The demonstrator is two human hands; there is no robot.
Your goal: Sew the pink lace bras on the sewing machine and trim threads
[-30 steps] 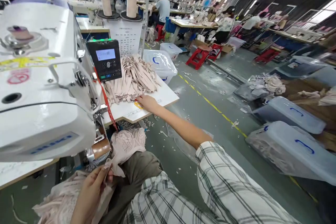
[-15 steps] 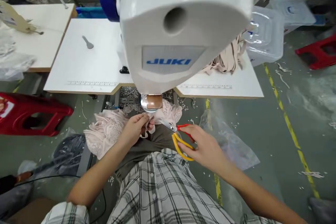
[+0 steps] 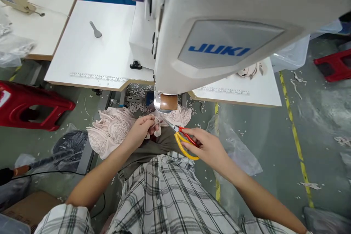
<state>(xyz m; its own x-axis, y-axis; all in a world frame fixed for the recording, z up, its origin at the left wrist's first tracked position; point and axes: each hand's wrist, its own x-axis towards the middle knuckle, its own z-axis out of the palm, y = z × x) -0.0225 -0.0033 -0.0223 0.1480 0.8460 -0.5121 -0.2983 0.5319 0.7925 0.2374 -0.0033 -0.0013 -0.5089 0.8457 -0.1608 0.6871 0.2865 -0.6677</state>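
Observation:
My left hand [image 3: 143, 128] pinches the edge of a pale pink lace garment [image 3: 112, 128], just below the sewing machine head [image 3: 219, 44]. More of the lace garments hang in a bunch beside that hand and behind it. In my right hand [image 3: 205, 142] are scissors [image 3: 178, 131] with one red and one yellow handle. Their blades point up and left, with the tips at the fabric by my left fingertips; whether they touch it I cannot tell. The handles look spread a little. A metal and brown plate [image 3: 166, 103] sits under the machine head, above the fabric.
White table boards [image 3: 95, 55] with printed rulers flank the machine; a grey spoon-shaped tool [image 3: 95, 30] lies on the left one. More pink fabric [image 3: 250, 71] rests on the right board. Red stools [image 3: 35, 106] stand at both sides. Plastic sheeting [image 3: 238, 150] and scraps litter the floor.
My view has shifted, so the machine head appears larger and further right. The scissors' tips have come closer to my left fingers, and the scissors' handles look less spread.

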